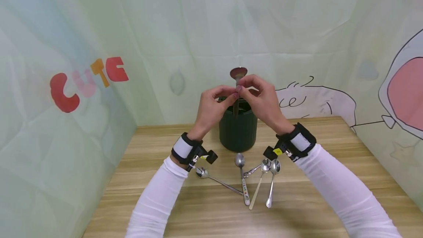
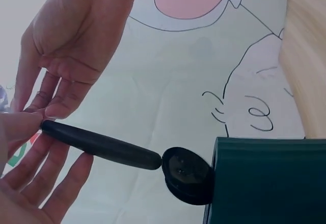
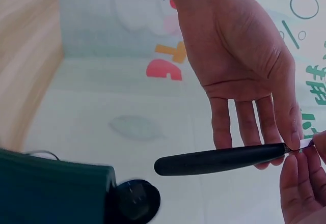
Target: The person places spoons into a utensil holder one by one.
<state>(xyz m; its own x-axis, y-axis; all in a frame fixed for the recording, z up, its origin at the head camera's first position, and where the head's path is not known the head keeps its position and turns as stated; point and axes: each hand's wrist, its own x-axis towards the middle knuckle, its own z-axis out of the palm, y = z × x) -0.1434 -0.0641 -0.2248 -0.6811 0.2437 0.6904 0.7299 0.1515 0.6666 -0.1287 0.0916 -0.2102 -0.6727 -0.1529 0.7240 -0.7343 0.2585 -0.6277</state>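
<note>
Spoon (image 1: 238,72) stands nearly upright in my head view, bowl uppermost, its handle (image 1: 235,110) pointing down above a dark green container (image 1: 238,131). I have both hands on it: left hand (image 1: 210,106) and right hand (image 1: 262,100) each pinch it between thumb and fingertips. Other cutlery (image 1: 245,186) lies nearer me on the tabletop (image 1: 158,186).

Left wrist view: the black handle slants from my fingers toward the container, its tip just short of a black rounded piece (image 2: 186,173) at the mouth.

Right wrist view: the handle's long axis runs toward the rim, tip apart from it.
</note>
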